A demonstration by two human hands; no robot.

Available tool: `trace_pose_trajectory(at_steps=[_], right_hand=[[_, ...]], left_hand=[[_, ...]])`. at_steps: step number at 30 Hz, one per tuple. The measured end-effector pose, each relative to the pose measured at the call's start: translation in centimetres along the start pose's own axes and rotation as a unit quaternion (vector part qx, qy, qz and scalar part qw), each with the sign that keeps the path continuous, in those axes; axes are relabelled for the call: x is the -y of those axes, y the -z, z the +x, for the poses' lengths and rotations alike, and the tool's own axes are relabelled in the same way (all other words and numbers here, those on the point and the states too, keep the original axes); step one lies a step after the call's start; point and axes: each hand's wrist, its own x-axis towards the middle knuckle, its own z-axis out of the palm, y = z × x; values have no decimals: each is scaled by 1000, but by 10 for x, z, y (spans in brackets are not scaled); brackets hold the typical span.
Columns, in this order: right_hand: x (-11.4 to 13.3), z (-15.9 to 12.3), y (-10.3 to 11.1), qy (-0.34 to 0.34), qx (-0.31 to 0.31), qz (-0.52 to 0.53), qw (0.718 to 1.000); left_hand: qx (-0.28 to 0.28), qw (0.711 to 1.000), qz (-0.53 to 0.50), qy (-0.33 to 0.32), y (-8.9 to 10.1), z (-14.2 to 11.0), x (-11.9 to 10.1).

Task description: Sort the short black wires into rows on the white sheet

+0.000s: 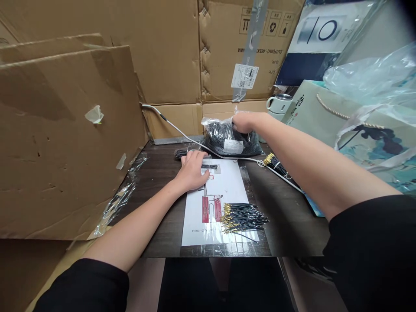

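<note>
My left hand (194, 171) is curled over a clear plastic holder (209, 161) at the top of the printed sheet. Dark thin wires (180, 154) stick out on both sides of it. My right hand (243, 122) is at the mouth of a clear plastic bag (214, 134) full of black wires, fingers bent and their tips hidden; what they hold cannot be seen. On the lower right of the white printed sheet (195, 234) lies a loose pile of black wires with yellow ends (242, 218).
A tied bundle of yellow-tipped black wires (276, 164) lies right of the bag. A white cable (182, 133) crosses the dark table (162, 242). Cardboard (65, 151) walls the left and back. A pale mug (280, 105) and a paper bag (321, 117) stand at right.
</note>
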Motion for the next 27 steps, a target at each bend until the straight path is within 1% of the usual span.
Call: trace_pose_trajectory(at_steps=[7,10,12,14,18,21,23,25,27], right_hand=[[1,-1,7,-31,17,-28,999],[-5,-5,8,-36,16,-50,998],[-10,-12,7,-31,1,-56,998],[-14,-25,6,-37,-17,-46,998],[-11,-63,8,-91,-9,26,995],[-2,-95,6,-87,-22,65,994],[7,-114,1,-70,-26,84,994],[21,-130,-8,-37,-14,93,995],[39,-141,-23,15,-19,124,992]], left_hand=[[0,1000,2,-3,0,0,0],[0,1000,6,-1,0,-1,-2],[-1,1000,8,-2,1,-1,-3],[-4,1000,10,-5,1,-1,-5],[-13,1000,13,-15,2,-2,-8],[-28,999,10,-33,4,-5,-15],[-41,997,5,-57,7,-7,-21],[-45,995,4,-84,9,-9,-27],[-33,993,0,-109,9,-10,-31]])
